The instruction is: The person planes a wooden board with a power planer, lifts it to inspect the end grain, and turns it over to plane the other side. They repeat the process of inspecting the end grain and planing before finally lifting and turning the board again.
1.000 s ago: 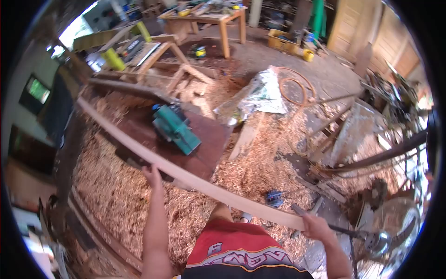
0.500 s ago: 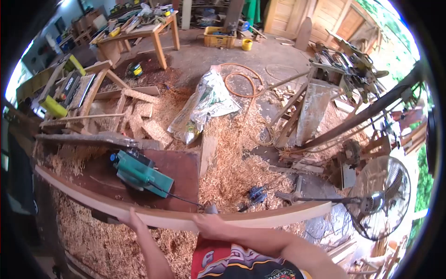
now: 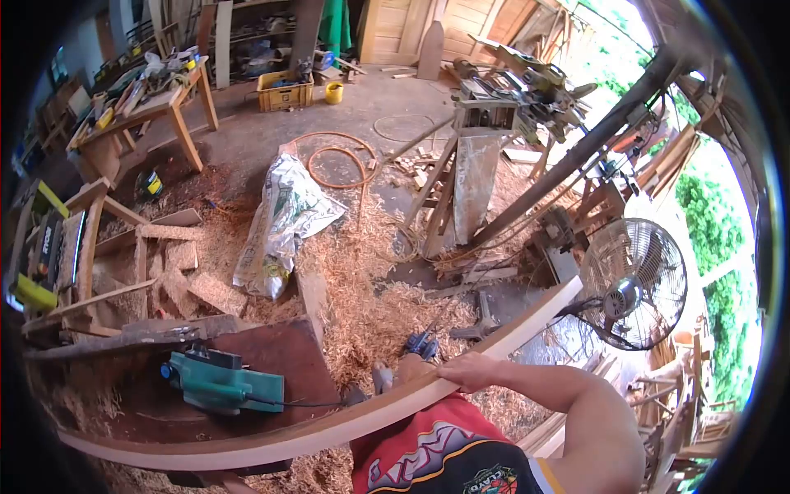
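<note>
A long, curved wooden board (image 3: pixel 288 442) slants from the lower left up toward the fan. My right hand (image 3: pixel 465 372) grips it right of centre, fingers wrapped round it. A skin-coloured shape shows just beyond the board beside that hand, too unclear to name. Under the board's left part, a small piece of my left hand or wrist (image 3: pixel 226 480) shows at its lower edge; the fingers are hidden. On the brown bench surface (image 3: pixel 300 354), behind the board, lies a green electric planer (image 3: pixel 222 383) with a black cord.
A standing fan (image 3: pixel 625 296) is close to the board's right end. Wood shavings (image 3: pixel 354 305) cover much of the floor, around a white sack (image 3: pixel 288 206). An orange hose (image 3: pixel 362 169) lies coiled behind. Wooden frames stand left, and a cluttered table (image 3: pixel 156 107) stands farther back.
The board's right end has swung upward in view and stands nearer the fan. My right hand has moved right with it. My left hand is now mostly hidden, and the view has shifted right.
</note>
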`<state>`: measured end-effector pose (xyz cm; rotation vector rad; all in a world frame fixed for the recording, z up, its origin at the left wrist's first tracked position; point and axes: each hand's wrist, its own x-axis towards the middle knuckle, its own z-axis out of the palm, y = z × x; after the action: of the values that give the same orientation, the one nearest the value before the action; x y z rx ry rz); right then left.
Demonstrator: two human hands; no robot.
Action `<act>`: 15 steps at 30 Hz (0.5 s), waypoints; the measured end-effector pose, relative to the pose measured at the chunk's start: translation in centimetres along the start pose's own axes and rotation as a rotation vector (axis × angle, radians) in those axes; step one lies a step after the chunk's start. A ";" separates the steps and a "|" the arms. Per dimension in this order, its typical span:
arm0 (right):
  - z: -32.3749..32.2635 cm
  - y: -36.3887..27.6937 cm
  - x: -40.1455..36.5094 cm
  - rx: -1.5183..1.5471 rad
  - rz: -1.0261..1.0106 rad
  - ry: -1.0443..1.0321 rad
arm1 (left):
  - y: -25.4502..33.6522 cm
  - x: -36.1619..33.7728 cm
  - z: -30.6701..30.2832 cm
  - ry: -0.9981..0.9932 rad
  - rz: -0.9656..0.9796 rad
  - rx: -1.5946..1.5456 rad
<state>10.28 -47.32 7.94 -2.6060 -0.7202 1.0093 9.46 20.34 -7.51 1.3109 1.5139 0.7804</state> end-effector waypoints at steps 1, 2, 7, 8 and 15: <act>0.2 0.4 0.2 -0.011 -0.025 0.006 | 0.2 0.0 0.5 -0.004 0.005 0.007; 0.3 0.8 0.2 0.000 -0.015 -0.011 | 0.4 -0.2 0.9 -0.009 0.006 0.019; 0.3 2.0 0.6 -0.002 -0.054 -0.008 | 1.0 0.0 0.8 -0.023 0.036 0.020; 0.4 2.2 0.7 -0.014 -0.061 -0.019 | 1.2 0.2 0.3 -0.026 0.039 0.020; -0.5 3.5 2.5 -0.050 -0.144 0.024 | 1.8 0.4 -1.3 -0.005 0.060 0.012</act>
<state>13.43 -48.95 5.49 -2.5598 -0.9236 0.9281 8.94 21.28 -5.56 1.3716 1.4835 0.8072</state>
